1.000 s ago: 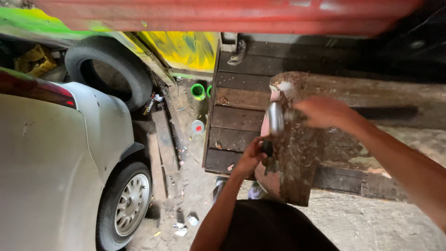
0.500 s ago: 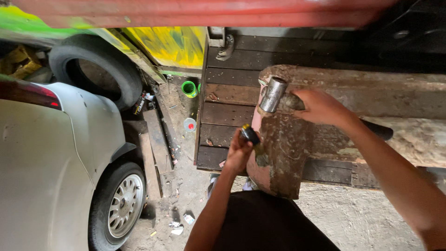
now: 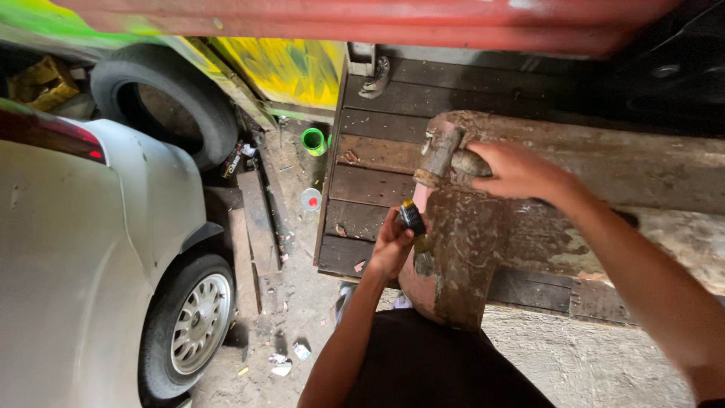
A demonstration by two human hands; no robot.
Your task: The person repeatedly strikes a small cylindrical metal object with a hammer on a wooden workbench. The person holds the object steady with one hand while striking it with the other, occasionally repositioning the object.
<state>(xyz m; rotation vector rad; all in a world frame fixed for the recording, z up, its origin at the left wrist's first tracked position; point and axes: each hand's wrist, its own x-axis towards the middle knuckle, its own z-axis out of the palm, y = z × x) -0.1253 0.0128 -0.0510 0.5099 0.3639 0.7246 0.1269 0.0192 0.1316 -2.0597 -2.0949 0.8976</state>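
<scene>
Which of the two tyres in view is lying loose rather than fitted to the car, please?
The bare black tyre at top left, propped against the yellow-green panel. The other tyre has a silver wheel and sits on the white car.

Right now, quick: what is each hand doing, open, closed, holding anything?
Left hand: closed around a chisel-like tool set against the rusty metal part.
Right hand: closed on a hammer, raised above the tool.

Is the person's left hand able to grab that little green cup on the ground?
Probably not as things stand: the left hand grips a black-and-yellow tool against the muddy metal panel, and the small green cup sits far off on the ground.
</scene>
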